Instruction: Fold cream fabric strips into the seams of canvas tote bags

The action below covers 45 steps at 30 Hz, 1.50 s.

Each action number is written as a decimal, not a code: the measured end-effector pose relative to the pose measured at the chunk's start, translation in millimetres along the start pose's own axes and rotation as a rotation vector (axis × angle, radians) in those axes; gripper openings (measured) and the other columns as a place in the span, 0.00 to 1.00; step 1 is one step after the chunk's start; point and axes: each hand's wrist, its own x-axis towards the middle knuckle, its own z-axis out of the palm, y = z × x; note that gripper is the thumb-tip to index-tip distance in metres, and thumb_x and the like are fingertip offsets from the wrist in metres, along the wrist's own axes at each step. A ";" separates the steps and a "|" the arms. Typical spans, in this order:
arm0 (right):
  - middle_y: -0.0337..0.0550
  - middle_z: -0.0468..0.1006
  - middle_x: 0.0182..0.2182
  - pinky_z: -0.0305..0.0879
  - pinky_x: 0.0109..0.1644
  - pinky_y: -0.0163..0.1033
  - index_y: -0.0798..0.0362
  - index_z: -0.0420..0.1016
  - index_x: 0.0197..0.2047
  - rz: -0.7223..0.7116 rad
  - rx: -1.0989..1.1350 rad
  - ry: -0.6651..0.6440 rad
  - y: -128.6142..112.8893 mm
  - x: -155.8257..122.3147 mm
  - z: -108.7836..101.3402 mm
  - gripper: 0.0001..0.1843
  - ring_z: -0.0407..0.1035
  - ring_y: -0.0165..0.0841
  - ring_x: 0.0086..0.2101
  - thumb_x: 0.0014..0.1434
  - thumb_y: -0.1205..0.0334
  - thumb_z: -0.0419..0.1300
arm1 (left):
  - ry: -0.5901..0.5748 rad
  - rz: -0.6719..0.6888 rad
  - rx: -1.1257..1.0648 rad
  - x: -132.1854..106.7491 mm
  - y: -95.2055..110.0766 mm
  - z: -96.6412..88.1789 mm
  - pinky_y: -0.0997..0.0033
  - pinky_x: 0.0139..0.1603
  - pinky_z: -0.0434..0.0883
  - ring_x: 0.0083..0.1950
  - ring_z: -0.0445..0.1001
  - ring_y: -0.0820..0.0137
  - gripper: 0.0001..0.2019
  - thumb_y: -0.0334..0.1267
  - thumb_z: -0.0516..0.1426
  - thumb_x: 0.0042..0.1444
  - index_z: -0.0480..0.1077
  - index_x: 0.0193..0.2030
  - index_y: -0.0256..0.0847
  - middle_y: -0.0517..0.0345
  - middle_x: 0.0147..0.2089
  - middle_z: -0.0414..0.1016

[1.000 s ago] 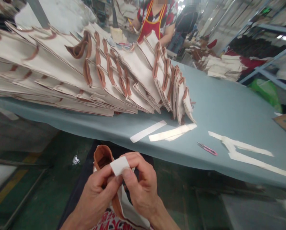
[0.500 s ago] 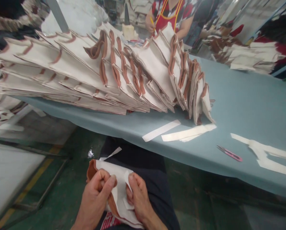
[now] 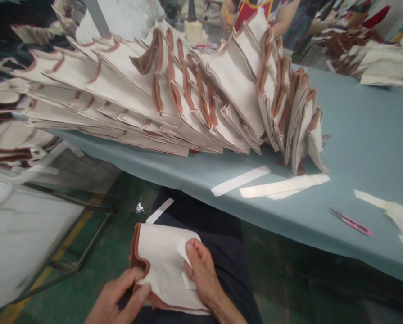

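Note:
A folded cream fabric piece with a brown lining lies across my lap. My left hand pinches its near left corner between thumb and fingers, where the brown edge curls open. Over the right part of the piece, my right hand is closed on a white strip, whose ends stick out above and below the fingers. The rest of that strip is hidden in the grip. Another white strip rests on the dark cloth over my legs, just beyond the fabric piece.
A long pile of cream-and-brown fabric pieces covers the blue-green table. Near its front edge lie white strips and pink thread snips. Across the table a person holds something yellow. A metal-framed stand is at left.
My left hand has moved down and left along the fabric piece to its near corner, leaving more cream fabric showing. My right hand still holds the strip. The view has shifted left.

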 end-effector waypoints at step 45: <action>0.34 0.73 0.22 0.54 0.26 0.36 0.48 0.74 0.29 -0.651 -0.870 0.392 -121.9 -72.3 18.5 0.17 0.64 0.30 0.23 0.68 0.51 0.65 | -0.353 0.139 -0.411 83.3 138.3 13.8 0.72 0.20 0.50 0.21 0.50 0.73 0.26 0.58 0.61 0.61 0.63 0.19 0.45 0.65 0.19 0.54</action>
